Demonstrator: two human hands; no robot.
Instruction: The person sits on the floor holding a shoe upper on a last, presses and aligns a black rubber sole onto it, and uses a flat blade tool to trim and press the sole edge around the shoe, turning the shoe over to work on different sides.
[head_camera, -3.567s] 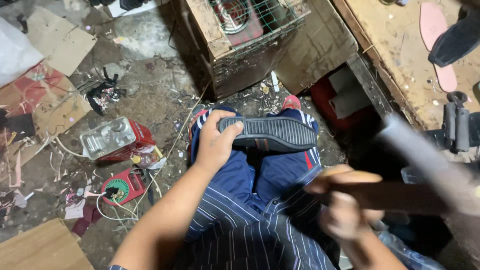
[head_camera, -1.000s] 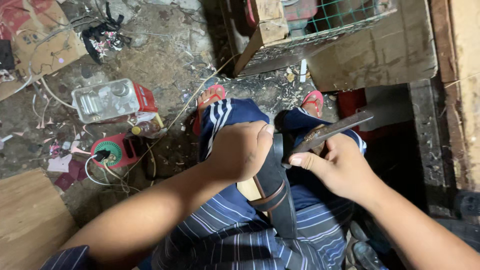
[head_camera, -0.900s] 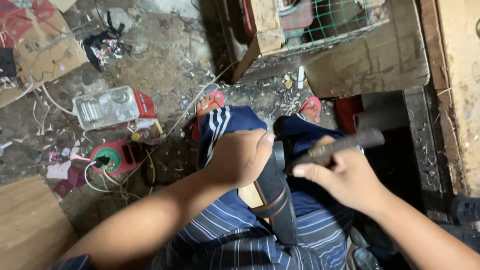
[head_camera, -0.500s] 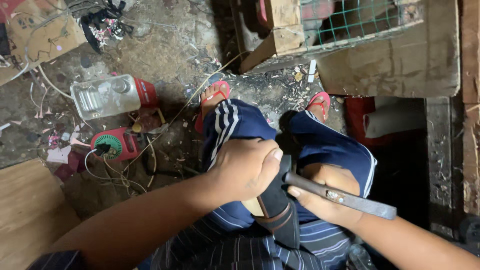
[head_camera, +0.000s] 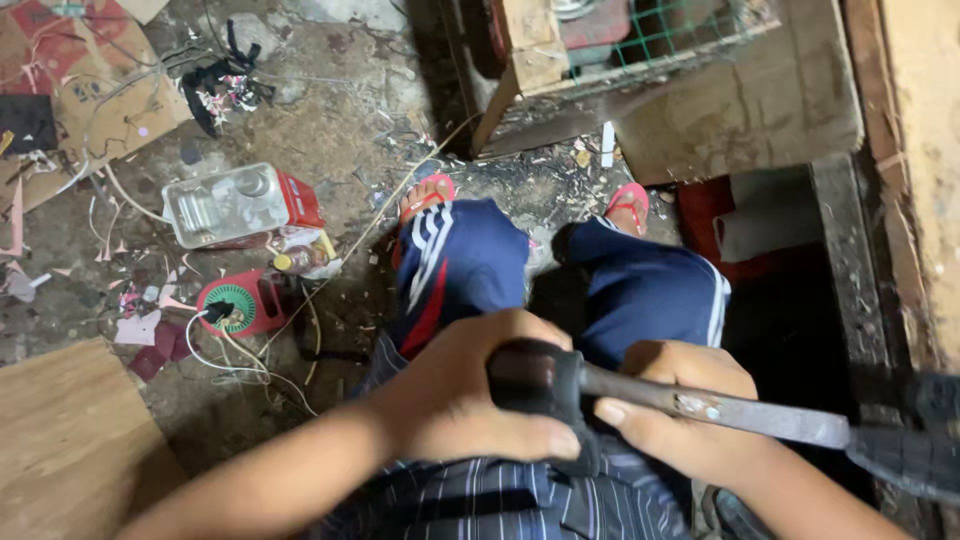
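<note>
Holding: left hand (head_camera: 470, 410) wraps fingers and thumb over a dark shoe (head_camera: 535, 385) on the lap, knuckles up; only the shoe's dark rounded end shows past the fingers.
Right hand: right hand (head_camera: 680, 420) grips a hammer (head_camera: 760, 420) by its metal shaft, fingers closed under it, thumb lying along the top; the dark end at the right edge is blurred (head or grip, cannot tell which).
Position of shoe: between the two hands, above the striped shirt (head_camera: 500, 505), just behind the knees in blue track shorts (head_camera: 470, 260).
Containers: clear plastic box with red end (head_camera: 240, 205) on the floor to the left, small metal parts inside (kind unclear); round red tub with green lid (head_camera: 240, 305) just below it, a white cord (head_camera: 235, 360) trailing from it.
Crate: wooden frame with green wire mesh (head_camera: 640, 40) at top centre, a red object inside, mostly hidden.
Surface: bare concrete floor (head_camera: 340, 130), dirty, strewn with scraps and shavings.
Feet: red flip-flops (head_camera: 425, 195) on both feet, toes toward the crate.
Surroundings: flattened cardboard (head_camera: 80, 90) at upper left; wooden board (head_camera: 70, 440) at lower left; cardboard sheet (head_camera: 760, 110) leaning beside the crate; plywood panel (head_camera: 920, 150) along the right edge.
Obstruction: left hand covers most of the shoe; the hammer shaft crosses in front of the right knee.
</note>
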